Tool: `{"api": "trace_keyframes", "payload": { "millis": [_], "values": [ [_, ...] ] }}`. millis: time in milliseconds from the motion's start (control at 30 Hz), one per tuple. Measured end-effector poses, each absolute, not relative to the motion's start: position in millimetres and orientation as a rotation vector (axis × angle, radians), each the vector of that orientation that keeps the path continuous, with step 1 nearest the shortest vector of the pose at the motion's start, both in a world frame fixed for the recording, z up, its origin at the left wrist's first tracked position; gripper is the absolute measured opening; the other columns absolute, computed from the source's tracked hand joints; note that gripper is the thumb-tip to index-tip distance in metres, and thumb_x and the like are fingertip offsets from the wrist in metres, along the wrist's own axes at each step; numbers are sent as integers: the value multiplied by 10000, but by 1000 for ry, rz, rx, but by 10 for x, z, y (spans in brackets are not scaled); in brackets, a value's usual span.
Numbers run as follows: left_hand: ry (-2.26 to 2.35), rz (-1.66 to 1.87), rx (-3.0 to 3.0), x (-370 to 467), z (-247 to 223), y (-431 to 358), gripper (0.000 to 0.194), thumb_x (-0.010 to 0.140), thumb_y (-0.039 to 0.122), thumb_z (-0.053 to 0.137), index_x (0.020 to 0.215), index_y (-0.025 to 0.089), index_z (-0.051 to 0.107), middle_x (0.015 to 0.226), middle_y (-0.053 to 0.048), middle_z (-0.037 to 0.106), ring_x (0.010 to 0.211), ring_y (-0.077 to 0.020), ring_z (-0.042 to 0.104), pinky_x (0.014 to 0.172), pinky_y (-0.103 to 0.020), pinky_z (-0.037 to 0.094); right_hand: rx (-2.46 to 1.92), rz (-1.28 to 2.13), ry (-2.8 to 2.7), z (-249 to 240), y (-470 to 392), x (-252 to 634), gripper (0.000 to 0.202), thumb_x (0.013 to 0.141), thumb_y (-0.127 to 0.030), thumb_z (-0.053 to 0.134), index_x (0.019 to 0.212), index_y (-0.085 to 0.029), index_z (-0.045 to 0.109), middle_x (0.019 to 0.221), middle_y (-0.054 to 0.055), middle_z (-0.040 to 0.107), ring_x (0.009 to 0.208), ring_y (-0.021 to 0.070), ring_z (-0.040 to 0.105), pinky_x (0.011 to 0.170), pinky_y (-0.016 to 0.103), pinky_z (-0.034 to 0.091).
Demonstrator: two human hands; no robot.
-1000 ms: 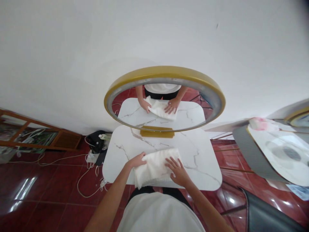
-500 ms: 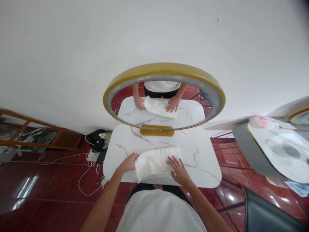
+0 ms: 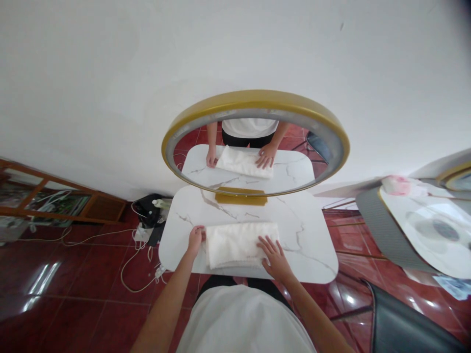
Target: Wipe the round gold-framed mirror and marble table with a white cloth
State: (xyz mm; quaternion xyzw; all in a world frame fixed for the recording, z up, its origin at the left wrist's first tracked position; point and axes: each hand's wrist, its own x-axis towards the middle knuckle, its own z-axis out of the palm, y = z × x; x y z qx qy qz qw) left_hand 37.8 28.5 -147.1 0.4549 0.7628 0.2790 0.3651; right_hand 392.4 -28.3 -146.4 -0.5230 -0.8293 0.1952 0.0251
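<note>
A white towel [image 3: 231, 245], folded into a long rectangle, lies flat on the white marble-patterned table [image 3: 312, 255]. My right hand [image 3: 275, 257] rests palm down on the towel's right end, its fingers spread. At the towel's left edge is my left hand [image 3: 196, 239], with its fingertips and thumb apart right beside the fabric. Whether those fingertips touch the towel is hard to make out. Both hands and the towel also appear in the gold-framed oval mirror [image 3: 253, 169] behind.
The mirror's gold base [image 3: 241, 197] stands at the table's back, against the wall. White cables and a power strip [image 3: 159, 271] lie at the left on the red tiled floor. To the right are a black chair [image 3: 408, 318] and a second table [image 3: 415, 230] bearing a pink-and-white package [image 3: 397, 185].
My left hand has shifted slightly left and up, off the towel's corner. The towel's left end has been straightened and lies flatter. My right hand stays on the right end.
</note>
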Motion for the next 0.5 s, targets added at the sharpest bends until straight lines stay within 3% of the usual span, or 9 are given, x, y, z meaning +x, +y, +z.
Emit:
{"api": "trace_keyframes", "payload": {
  "millis": [67,133,233,333,500],
  "values": [
    [2046,729,1186,349,-1412,285,299,834,226,299,965,151,556,741,-50,625,690,-192,633,660,-364,522,-1618,601,-2562,-1453,-287,3922,608,739,-163,401,1330,-305,428,1509,-50,228,1405,210,115,1128,508,95],
    [2082,734,1268,358,-1316,247,288,843,227,328,1023,162,544,894,-86,626,890,-232,619,810,-428,496,-1622,591,-2551,-1437,-277,3904,570,766,-207,418,1330,-295,429,1506,-33,244,1399,221,144,1126,502,107],
    [1975,696,1467,528,-1183,135,262,838,244,448,1073,201,555,1121,-95,583,1151,-248,499,1026,-439,363,-1634,546,-2513,-1404,-213,3798,541,811,-309,443,1351,-280,410,1506,-1,250,1387,239,183,1126,486,117],
    [1690,558,1725,887,-1157,14,325,833,276,534,1156,262,562,1249,-49,553,1240,-217,436,1104,-387,271,-1611,503,-2506,-1372,-95,3583,576,831,-382,459,1391,-303,353,1518,-9,213,1388,253,175,1126,483,105],
    [1361,251,2116,1331,-1325,-52,551,877,389,507,1398,342,335,1503,-3,287,1396,-241,198,1149,-460,89,-1561,459,-2544,-1402,49,3276,731,797,-488,528,1444,-348,216,1532,-21,143,1394,295,136,1120,510,64]
  ]
}}
